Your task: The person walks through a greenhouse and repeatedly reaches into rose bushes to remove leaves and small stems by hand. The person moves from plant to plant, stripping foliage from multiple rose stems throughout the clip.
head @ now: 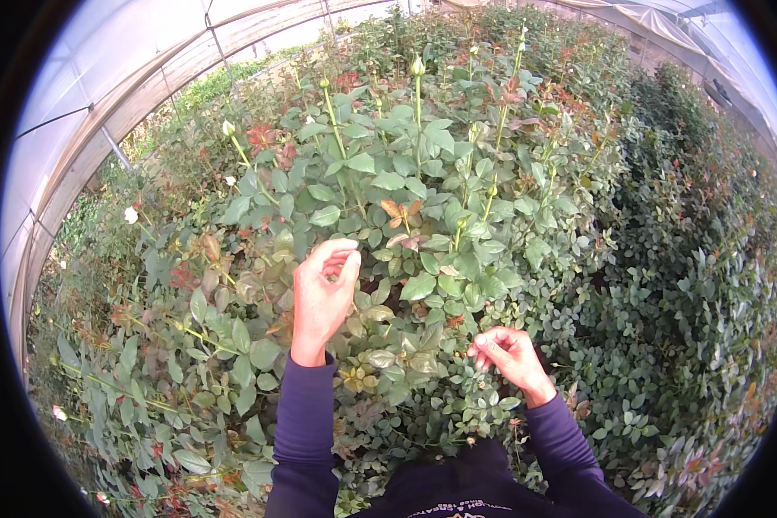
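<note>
Above the foliage of a rose bed, my left hand (324, 288) is raised with its fingers curled and the thumb tip close to the index fingertip. I see no stem or leaf between them, though a thin thing could be hidden. Lower down on the right, my right hand (508, 359) has its thumb against bent fingers, beside small rose leaves (482, 395). Whether it pinches anything is too small to tell. Just beyond my left hand stand green rose leaves (419, 286) and a reddish-brown young shoot (400, 212).
Tall rose stems with closed buds (417, 66) rise ahead; another pale bud (228, 128) leans at left. A white bloom (131, 215) shows farther left. Dense, darker rose bushes (686, 259) fill the right side. Plastic greenhouse sheeting (65, 123) with metal poles (115, 147) borders the bed.
</note>
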Demonstrator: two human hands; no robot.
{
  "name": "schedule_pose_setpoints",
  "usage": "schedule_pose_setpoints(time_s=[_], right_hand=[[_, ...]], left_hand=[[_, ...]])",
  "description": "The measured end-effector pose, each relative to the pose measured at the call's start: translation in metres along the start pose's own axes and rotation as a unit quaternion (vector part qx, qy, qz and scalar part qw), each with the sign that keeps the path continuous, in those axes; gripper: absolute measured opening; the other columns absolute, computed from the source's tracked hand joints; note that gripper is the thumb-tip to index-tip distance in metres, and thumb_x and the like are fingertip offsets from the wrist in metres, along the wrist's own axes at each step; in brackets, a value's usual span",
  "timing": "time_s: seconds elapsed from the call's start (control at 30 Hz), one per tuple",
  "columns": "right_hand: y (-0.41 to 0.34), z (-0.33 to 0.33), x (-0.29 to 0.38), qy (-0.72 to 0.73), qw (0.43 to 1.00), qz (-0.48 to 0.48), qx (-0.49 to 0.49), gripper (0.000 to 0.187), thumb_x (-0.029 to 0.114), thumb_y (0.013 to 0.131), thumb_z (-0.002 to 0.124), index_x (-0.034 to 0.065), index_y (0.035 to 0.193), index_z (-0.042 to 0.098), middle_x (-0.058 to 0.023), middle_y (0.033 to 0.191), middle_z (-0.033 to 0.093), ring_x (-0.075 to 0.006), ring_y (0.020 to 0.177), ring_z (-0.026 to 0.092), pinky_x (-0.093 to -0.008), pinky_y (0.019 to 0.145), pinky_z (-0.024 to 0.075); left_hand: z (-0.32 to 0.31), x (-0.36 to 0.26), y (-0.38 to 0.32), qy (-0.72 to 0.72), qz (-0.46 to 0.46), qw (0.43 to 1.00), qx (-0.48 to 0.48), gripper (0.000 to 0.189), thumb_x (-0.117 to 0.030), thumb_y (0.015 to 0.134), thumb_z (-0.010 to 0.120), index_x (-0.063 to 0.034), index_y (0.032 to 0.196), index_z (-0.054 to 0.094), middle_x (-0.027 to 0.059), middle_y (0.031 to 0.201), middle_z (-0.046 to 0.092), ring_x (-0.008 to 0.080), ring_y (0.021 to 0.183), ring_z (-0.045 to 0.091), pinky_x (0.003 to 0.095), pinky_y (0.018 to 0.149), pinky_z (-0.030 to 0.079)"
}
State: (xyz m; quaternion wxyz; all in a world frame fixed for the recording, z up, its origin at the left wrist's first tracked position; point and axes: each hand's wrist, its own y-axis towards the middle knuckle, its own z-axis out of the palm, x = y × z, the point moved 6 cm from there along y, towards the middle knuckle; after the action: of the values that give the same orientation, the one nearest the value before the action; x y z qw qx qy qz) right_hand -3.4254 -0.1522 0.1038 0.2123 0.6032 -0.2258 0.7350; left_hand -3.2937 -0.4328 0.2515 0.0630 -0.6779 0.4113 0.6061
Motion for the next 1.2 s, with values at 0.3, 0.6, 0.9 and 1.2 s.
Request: schedule_pose_setpoints(time_s=[0.3,0.6,0.9,1.2], right_hand=[[-0.033,-0.177,-0.145,-0.03,0.978,0.175,-0.111,0.028,0.02,0.104,0.063,-0.0056,0.093,0.069,-0.0092,0.082,0.074,-0.0117,0.067,0.069,-0.0262,0.06,0.0574],[-0.063,-0.26,-0.175,-0.037,0.958,0.261,-0.117,0.031,0.021,0.102,0.064,-0.0071,0.091,0.069,-0.0101,0.081,0.074,-0.0133,0.066,0.069,-0.0272,0.061,0.0582],[-0.039,-0.28,-0.139,-0.071,0.957,0.253,-0.125,0.031,0.022,0.103,0.063,-0.007,0.095,0.069,-0.0103,0.085,0.075,-0.0134,0.069,0.07,-0.0283,0.065,0.0578],[-0.089,-0.269,-0.117,-0.165,0.953,0.207,-0.144,0.029,0.021,0.1,0.065,-0.0065,0.094,0.07,-0.0094,0.082,0.074,-0.0138,0.07,0.072,-0.0288,0.064,0.0572]], left_hand=[[0.089,0.11,0.261,0.012,0.012,0.996,-0.093,0.015,-0.004,0.089,0.074,-0.0003,0.103,0.073,0.0075,0.096,0.075,0.0128,0.088,0.07,0.0306,0.082,0.055],[0.099,0.252,0.299,-0.064,-0.193,0.978,-0.051,0.017,-0.004,0.09,0.071,-0.0038,0.106,0.068,0.0056,0.097,0.072,0.0163,0.088,0.068,0.0313,0.08,0.055],[0.105,0.247,0.294,-0.122,-0.18,0.975,-0.042,0.022,-0.002,0.094,0.068,-0.0032,0.116,0.063,0.0035,0.1,0.067,0.0147,0.088,0.067,0.0288,0.078,0.056],[0.091,0.277,0.316,0.121,-0.133,0.983,-0.044,0.007,-0.008,0.091,0.073,-0.0035,0.095,0.07,0.0018,0.078,0.067,0.0137,0.065,0.065,0.0298,0.058,0.053]])
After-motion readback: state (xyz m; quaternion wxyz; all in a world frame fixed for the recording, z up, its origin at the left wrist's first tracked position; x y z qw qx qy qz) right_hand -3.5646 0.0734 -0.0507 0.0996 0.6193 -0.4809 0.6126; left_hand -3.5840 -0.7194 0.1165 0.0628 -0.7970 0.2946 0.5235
